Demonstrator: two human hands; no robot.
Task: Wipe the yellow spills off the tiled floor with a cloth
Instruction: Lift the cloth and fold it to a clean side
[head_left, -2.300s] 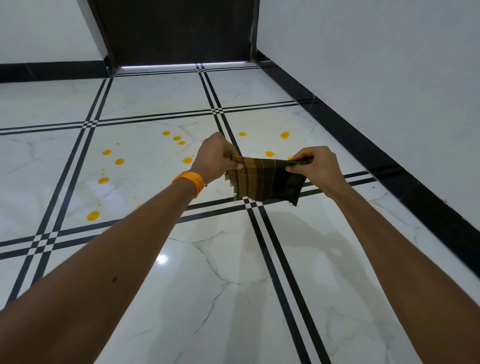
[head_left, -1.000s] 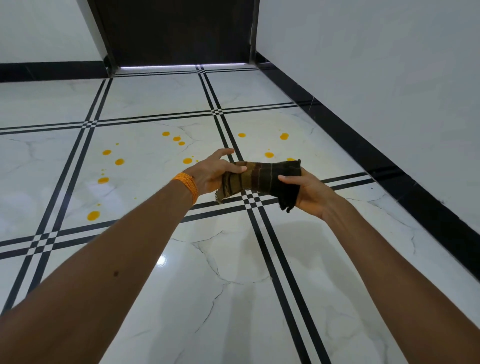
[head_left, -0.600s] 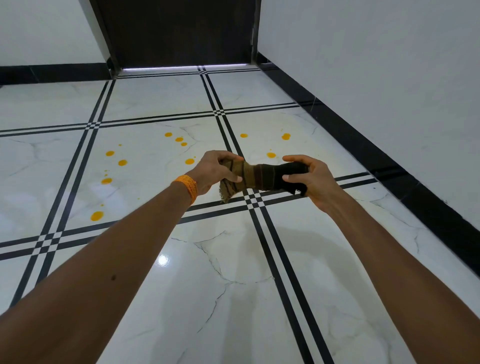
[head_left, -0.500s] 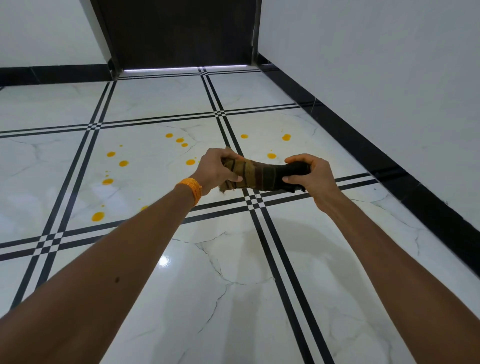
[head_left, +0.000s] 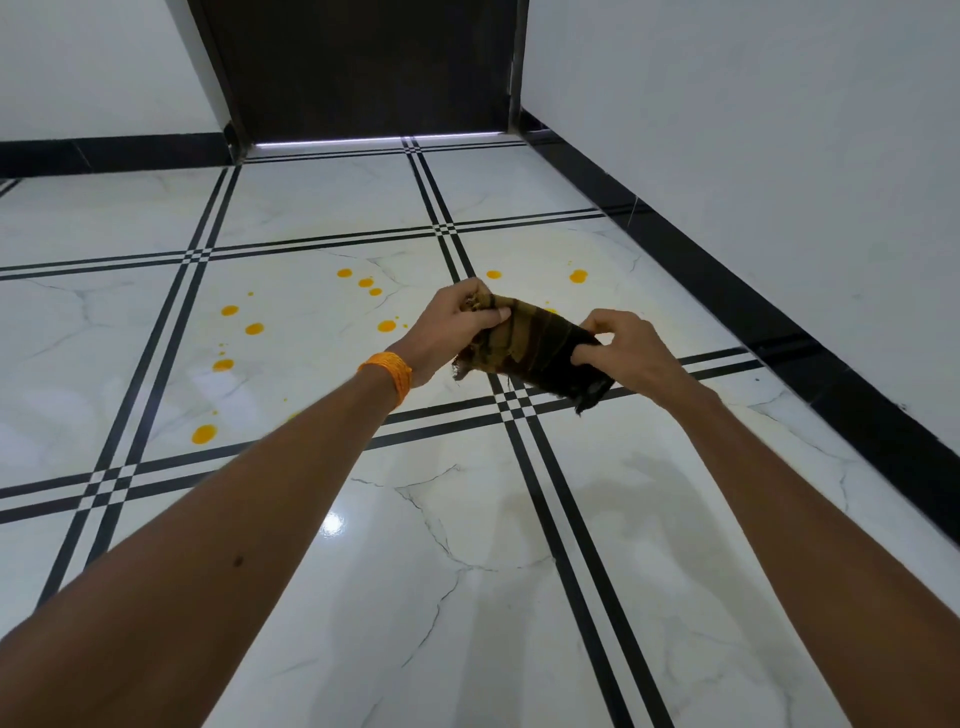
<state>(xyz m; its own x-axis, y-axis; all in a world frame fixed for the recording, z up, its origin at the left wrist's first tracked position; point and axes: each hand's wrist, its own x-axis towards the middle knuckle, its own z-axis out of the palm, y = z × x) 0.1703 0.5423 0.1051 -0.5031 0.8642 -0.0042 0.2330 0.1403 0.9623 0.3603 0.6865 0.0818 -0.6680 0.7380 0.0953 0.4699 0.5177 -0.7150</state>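
Both hands hold a brown cloth (head_left: 530, 351) up in the air. The left hand (head_left: 451, 328) and right hand (head_left: 626, 353) pinch it tight. Yellow spills (head_left: 254, 329) dot the floor (head_left: 467, 597).

Dark door (head_left: 363, 67) at the far end; white walls (head_left: 753, 156) left and right; black skirting (head_left: 779, 312) along their base; orange wristband (head_left: 387, 371).
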